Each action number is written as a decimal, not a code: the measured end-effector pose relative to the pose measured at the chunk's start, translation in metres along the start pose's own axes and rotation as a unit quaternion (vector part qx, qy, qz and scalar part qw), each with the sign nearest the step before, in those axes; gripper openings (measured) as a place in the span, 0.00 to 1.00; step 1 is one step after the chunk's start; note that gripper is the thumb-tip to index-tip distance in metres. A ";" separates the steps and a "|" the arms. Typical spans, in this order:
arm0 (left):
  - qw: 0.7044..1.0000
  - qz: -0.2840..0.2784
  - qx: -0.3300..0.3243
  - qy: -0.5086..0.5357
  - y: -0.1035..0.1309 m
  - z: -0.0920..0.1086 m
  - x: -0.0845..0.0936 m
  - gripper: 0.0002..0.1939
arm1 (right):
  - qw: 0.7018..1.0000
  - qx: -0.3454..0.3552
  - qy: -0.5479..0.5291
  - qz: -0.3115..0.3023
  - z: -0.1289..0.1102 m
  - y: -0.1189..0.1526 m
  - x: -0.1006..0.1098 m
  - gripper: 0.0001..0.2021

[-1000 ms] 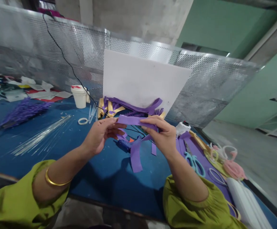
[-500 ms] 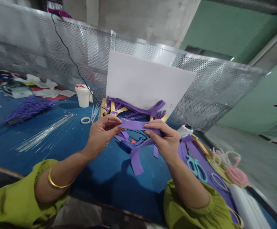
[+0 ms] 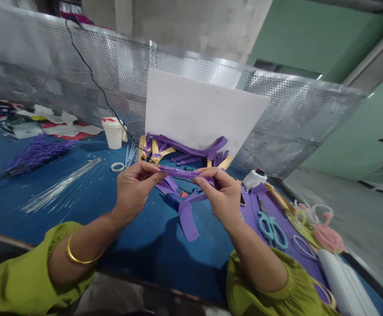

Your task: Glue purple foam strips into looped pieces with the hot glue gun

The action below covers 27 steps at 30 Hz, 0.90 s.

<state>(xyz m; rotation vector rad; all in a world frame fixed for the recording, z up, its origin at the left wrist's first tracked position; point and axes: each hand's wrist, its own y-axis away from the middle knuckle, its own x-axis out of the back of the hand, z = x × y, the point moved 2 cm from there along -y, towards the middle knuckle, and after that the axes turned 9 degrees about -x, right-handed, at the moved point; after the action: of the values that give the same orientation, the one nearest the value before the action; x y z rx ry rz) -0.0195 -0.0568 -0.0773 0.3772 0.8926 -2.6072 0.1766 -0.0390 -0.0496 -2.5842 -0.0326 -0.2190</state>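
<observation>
Between both hands a purple strip (image 3: 180, 173) is stretched level, narrow and folded-looking, with a shiny line along it. My left hand (image 3: 135, 186) pinches its left end between thumb and fingers. The right end is pinched by my right hand (image 3: 219, 191). A loose purple tail (image 3: 188, 219) hangs or lies below, near my right hand. Under the strip, a blue glue gun (image 3: 173, 200) lies on the table, partly hidden by purple pieces. Behind the hands are purple sprigs (image 3: 186, 159) and a long purple band (image 3: 191, 150).
A white board (image 3: 201, 109) leans at the back. To the left are a white cup (image 3: 113, 134), a tape ring (image 3: 117, 166), clear thin rods (image 3: 63, 184) and a purple flower bunch (image 3: 41, 153). Teal scissors (image 3: 272, 228) and white rolls (image 3: 346, 281) are at the right.
The strip has turned from its flat face to a narrow, folded-looking edge. Both hands have shifted slightly left in view, still pinching it.
</observation>
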 end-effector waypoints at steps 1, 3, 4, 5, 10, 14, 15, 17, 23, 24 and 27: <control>1.000 0.007 0.005 0.008 0.000 0.000 -0.001 0.10 | 1.000 -0.016 -0.011 0.004 0.001 0.001 -0.001 0.07; 0.999 0.016 0.019 0.022 0.000 0.001 -0.002 0.11 | 0.999 -0.041 -0.028 0.010 0.003 0.002 -0.004 0.09; 0.999 0.017 0.027 0.027 0.001 0.002 -0.002 0.11 | 0.998 -0.049 -0.036 0.012 0.004 0.002 -0.005 0.10; 0.999 0.018 0.035 0.032 0.001 0.002 -0.002 0.12 | 0.997 -0.054 -0.044 0.015 0.005 0.003 -0.006 0.10; 0.997 0.022 0.055 0.058 -0.001 0.003 -0.002 0.16 | 0.996 -0.053 -0.068 0.022 0.009 0.005 -0.008 0.10; 0.996 0.029 0.054 0.069 -0.001 0.004 -0.001 0.24 | 0.996 -0.036 -0.073 0.018 0.010 0.006 -0.008 0.11; 0.996 0.032 0.054 0.069 -0.001 0.004 -0.001 0.24 | 0.996 -0.029 -0.078 0.017 0.010 0.007 -0.009 0.11; 0.995 0.035 0.058 0.077 0.000 0.004 -0.002 0.23 | 0.996 -0.018 -0.088 0.019 0.010 0.007 -0.009 0.11; 0.977 0.025 0.129 0.165 0.001 -0.004 -0.004 0.21 | 0.993 -0.012 -0.114 0.036 0.015 0.008 -0.011 0.11; 0.973 0.017 0.148 0.178 0.000 -0.006 -0.004 0.21 | 0.992 -0.013 -0.118 0.036 0.015 0.008 -0.011 0.11; 0.966 -0.014 0.180 0.186 -0.001 -0.010 -0.004 0.19 | 0.993 -0.011 -0.111 0.040 0.015 0.008 -0.011 0.11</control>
<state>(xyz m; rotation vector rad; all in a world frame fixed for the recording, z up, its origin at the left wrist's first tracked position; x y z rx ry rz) -0.0155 -0.0486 -0.0832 0.9848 0.5211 -2.7717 0.1684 -0.0376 -0.0681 -2.6137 -0.0067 0.0977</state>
